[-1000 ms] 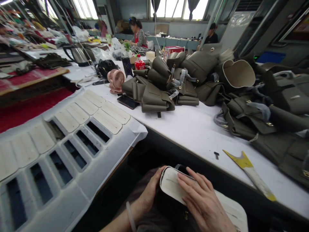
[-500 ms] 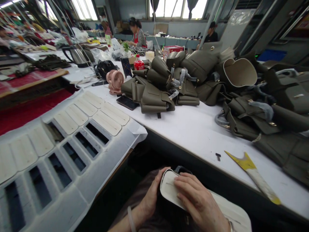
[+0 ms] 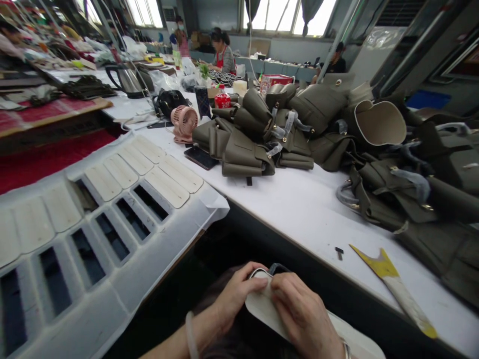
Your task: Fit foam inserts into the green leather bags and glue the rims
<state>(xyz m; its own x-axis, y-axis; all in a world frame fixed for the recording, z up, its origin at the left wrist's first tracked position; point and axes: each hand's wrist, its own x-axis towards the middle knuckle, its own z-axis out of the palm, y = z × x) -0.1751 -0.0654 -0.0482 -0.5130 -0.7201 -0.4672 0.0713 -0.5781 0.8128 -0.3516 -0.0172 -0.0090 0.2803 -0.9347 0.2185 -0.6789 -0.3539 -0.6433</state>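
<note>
At the bottom of the view, below the table edge, my left hand (image 3: 235, 296) and my right hand (image 3: 305, 316) both grip a cream oval panel (image 3: 262, 306) with a dark rim, resting on a dark bag part on my lap. The left fingers curl over the panel's near end. My right fingers press down on its top, closed together beside the left thumb. A bracelet circles my left wrist.
A white table (image 3: 299, 209) carries heaps of olive-green bags (image 3: 247, 142), a yellow-tipped flat tool (image 3: 392, 281), a phone (image 3: 200, 157), a pink fan (image 3: 184, 122) and a red can (image 3: 223, 99). A white slotted tray (image 3: 123, 219) with cream panels lies left. People work at the far benches.
The left fingers moved from the panel's side up over its end, meeting my right hand. The right fingers curled closer together. The camera view dipped slightly.
</note>
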